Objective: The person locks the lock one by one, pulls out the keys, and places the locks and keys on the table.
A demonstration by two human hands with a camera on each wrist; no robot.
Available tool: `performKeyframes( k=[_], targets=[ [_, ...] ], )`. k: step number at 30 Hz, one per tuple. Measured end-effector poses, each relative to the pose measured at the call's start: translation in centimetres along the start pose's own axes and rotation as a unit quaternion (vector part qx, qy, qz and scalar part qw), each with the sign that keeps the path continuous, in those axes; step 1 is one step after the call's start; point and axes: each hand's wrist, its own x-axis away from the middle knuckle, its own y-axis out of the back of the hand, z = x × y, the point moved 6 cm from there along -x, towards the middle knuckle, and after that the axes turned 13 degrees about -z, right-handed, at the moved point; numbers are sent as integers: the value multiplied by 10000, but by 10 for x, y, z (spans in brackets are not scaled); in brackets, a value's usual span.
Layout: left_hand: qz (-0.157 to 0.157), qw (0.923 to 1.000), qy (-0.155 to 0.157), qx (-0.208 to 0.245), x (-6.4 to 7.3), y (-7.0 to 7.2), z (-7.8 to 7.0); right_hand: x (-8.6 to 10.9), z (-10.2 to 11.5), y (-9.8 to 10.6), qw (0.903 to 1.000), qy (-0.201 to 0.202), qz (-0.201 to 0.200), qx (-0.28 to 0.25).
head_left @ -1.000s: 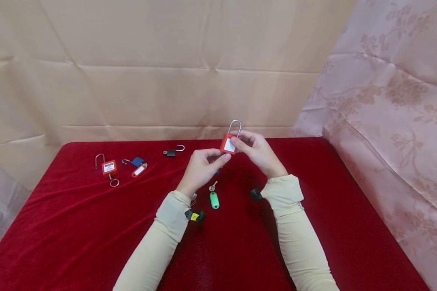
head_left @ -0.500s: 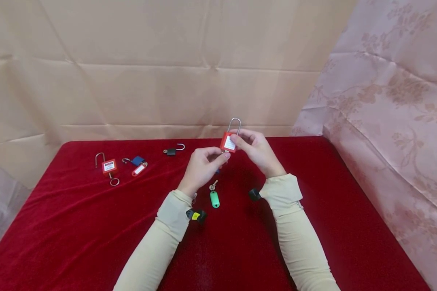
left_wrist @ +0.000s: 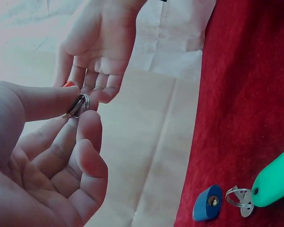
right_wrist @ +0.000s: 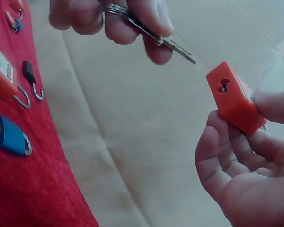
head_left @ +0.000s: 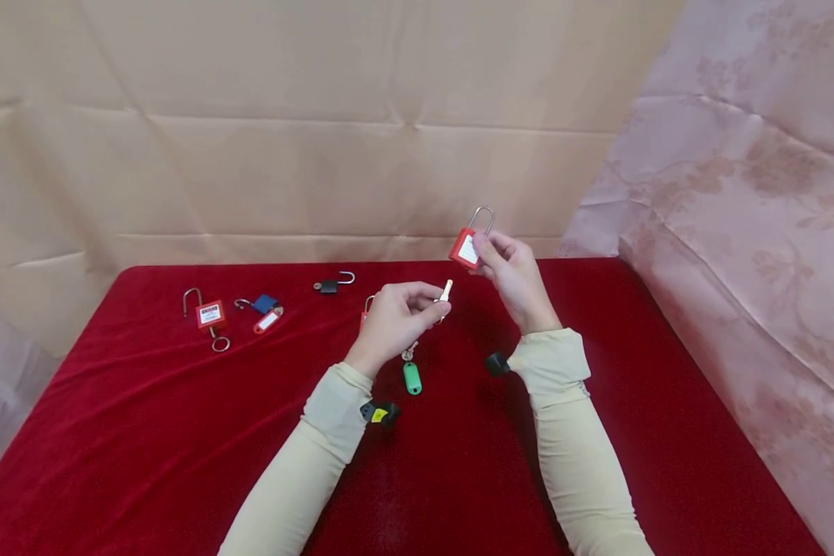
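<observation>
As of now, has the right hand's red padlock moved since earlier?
Yes: judged against the black padlock, the held red padlock moved up and right in the head view.

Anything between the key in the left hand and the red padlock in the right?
Nothing: the right wrist view shows a bare gap from the key to the red padlock, with only the beige backdrop behind it.
</observation>
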Motion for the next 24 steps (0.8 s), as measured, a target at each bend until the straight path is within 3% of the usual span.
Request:
performKeyframes(
  k=[11, 20, 24],
  targets=[
    [78, 9992, 258, -294, 0, -3, 5, 0, -4, 3, 9990, -55, 72, 445],
    [596, 9950, 681, -413, -4, -23, 22, -5, -15, 16, 9969, -276, 210, 709],
    [839, 9900, 1114, -228, -7, -37, 31, -8, -29, 26, 9938, -566, 300, 914]
  ],
)
